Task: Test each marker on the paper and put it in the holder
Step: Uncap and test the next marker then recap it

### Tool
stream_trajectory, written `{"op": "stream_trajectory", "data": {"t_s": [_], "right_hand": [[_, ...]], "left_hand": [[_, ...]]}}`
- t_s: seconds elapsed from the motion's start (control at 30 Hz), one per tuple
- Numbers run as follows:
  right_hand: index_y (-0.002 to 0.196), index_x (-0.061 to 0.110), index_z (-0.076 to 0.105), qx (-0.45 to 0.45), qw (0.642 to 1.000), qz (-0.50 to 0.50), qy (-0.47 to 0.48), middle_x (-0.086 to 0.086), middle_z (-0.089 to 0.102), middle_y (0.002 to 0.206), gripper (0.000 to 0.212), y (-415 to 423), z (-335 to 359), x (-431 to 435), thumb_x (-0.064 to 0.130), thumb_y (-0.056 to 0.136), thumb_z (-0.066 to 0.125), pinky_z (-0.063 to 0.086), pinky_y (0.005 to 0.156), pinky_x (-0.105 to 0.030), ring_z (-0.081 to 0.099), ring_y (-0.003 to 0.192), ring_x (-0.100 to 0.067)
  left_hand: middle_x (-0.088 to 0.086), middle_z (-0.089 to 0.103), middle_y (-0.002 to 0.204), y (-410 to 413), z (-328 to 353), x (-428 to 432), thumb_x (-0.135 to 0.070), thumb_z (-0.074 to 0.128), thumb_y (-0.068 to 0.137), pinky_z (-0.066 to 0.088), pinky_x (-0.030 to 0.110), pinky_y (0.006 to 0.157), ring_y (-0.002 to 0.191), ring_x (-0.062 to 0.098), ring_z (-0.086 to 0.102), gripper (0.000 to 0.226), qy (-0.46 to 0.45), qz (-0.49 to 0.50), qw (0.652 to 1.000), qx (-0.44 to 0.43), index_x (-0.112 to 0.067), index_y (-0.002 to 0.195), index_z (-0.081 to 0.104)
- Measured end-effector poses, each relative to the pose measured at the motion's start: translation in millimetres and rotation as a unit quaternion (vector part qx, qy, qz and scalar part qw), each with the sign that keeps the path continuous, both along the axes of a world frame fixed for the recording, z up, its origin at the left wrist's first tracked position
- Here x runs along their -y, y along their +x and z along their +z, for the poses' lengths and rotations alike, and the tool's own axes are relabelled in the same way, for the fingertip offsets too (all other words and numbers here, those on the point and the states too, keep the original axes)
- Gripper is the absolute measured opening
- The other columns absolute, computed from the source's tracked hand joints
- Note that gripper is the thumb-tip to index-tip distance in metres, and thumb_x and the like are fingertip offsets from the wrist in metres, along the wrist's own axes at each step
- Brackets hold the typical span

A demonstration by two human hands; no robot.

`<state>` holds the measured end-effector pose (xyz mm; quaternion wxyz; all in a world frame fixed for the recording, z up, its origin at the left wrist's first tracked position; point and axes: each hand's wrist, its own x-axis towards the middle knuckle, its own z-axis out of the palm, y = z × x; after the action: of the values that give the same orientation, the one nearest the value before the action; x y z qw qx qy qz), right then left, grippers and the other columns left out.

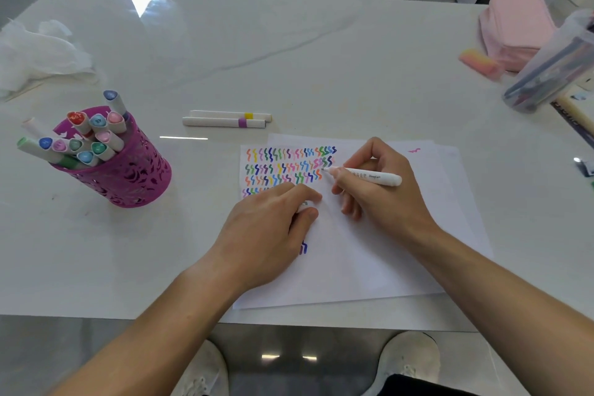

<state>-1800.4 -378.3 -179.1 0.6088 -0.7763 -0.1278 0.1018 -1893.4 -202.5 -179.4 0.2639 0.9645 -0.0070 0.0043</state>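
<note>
My right hand [382,190] holds a white marker [373,176], its tip touching the white paper [369,254] beside rows of coloured squiggles [289,167]. My left hand [270,231] lies on the paper with fingers curled, pinning it down; whether a cap is in it I cannot tell. A magenta openwork holder [128,167] stands at the left with several capped markers in it. Two white capped markers lie side by side beyond the paper, one with a yellow band [231,115], one with a purple band [225,122].
Crumpled white tissue [41,55] lies at far left. At far right sit a pink pouch [517,26], an orange-pink eraser [479,63] and a clear tub of pens [553,71]. The table's near edge [96,317] runs below my forearms.
</note>
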Motion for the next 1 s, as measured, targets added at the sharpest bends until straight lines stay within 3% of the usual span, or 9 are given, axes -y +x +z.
{"op": "stream_trajectory", "data": {"t_s": [0.5, 0.7, 1.0], "right_hand": [[0.08, 0.011, 0.054, -0.016, 0.999, -0.003, -0.029, -0.009, 0.073, 0.065, 0.025, 1.4, 2.3, -1.5, 0.015, 0.089, 0.077, 0.046, 0.042, -0.028, 0.065, 0.047, -0.024], [0.077, 0.011, 0.053, -0.014, 0.999, -0.024, -0.046, -0.009, 0.072, 0.062, 0.024, 1.1, 0.6, -2.4, 0.014, 0.083, 0.075, 0.042, 0.04, -0.022, 0.063, 0.044, -0.022], [0.073, 0.012, 0.051, -0.033, 0.999, -0.024, -0.019, -0.012, 0.07, 0.061, 0.026, 1.4, 1.1, 0.9, 0.022, 0.075, 0.075, 0.042, 0.042, -0.025, 0.059, 0.042, -0.023]], "left_hand": [[-0.022, 0.06, 0.11, -0.7, -0.6, 0.2, -0.04, 0.046, 0.102, 0.041, 0.025, 0.078, 0.098, 0.006, 0.057, 0.026, -0.007, 0.005, 1.0, 0.0, -0.038, 0.124, 0.06], [-0.023, 0.059, 0.107, -0.7, -0.6, -0.2, -0.039, 0.045, 0.101, 0.037, 0.023, 0.075, 0.096, 0.004, 0.056, 0.026, -0.007, 0.003, 1.0, 0.008, -0.037, 0.122, 0.061], [-0.024, 0.054, 0.098, -0.7, 0.0, 0.3, -0.036, 0.047, 0.101, 0.038, 0.023, 0.074, 0.088, 0.003, 0.051, 0.026, -0.006, 0.005, 1.0, 0.009, -0.035, 0.122, 0.064]]}}
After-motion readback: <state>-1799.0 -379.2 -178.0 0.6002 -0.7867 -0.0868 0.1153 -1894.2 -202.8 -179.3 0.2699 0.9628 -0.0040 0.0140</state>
